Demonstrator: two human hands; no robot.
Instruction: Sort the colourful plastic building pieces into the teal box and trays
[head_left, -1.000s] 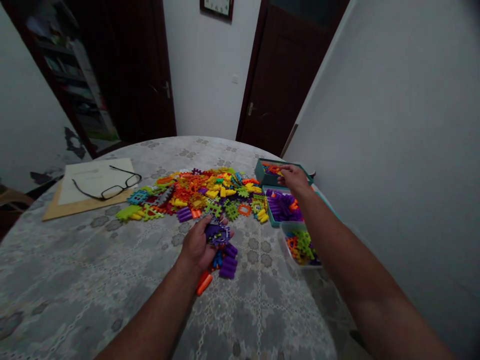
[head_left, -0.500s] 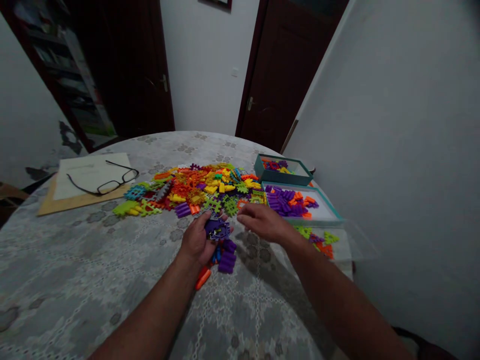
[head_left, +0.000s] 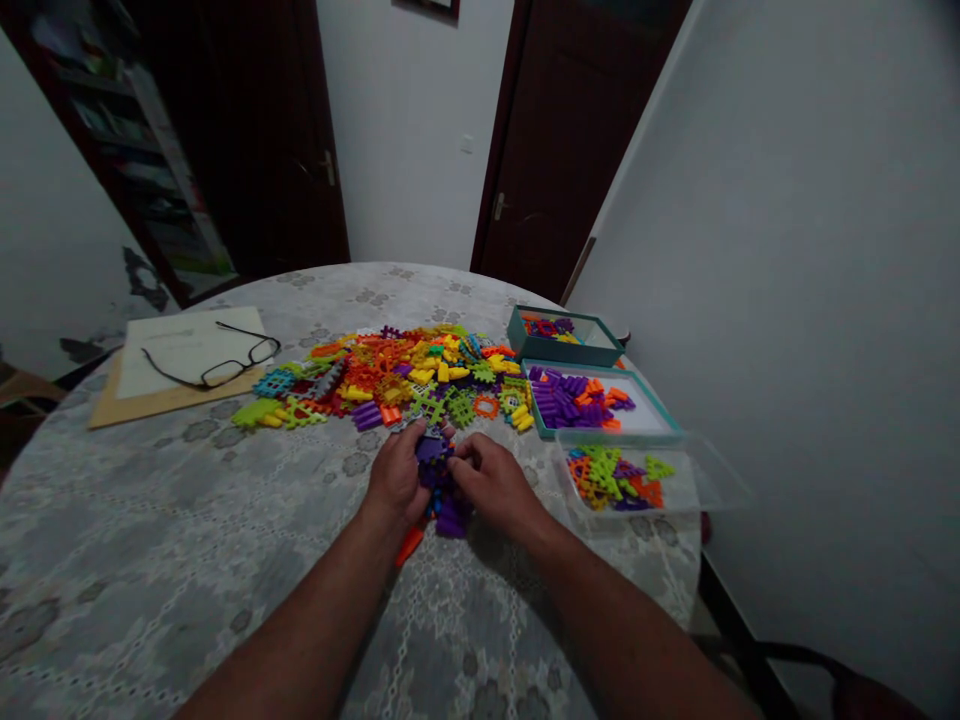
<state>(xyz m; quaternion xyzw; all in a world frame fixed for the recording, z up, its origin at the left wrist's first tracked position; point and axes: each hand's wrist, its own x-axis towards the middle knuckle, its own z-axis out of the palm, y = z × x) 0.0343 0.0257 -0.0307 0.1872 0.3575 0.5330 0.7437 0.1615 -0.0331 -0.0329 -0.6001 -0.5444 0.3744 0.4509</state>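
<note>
My left hand is closed around a small bunch of purple and grey toy pieces just above the tablecloth. My right hand has its fingers curled against the same bunch from the right. Under both hands lie purple tube pieces and an orange tube. A wide pile of coloured plastic building pieces is spread on the table just beyond my hands.
On the right stand two teal boxes holding pieces and a clear tray with mixed pieces. Glasses rest on paper over a board at the left. The round table sits near a white wall and two dark doors.
My right hand has come back from the far teal box to the bunch held in my left hand. The left hand has barely shifted.
</note>
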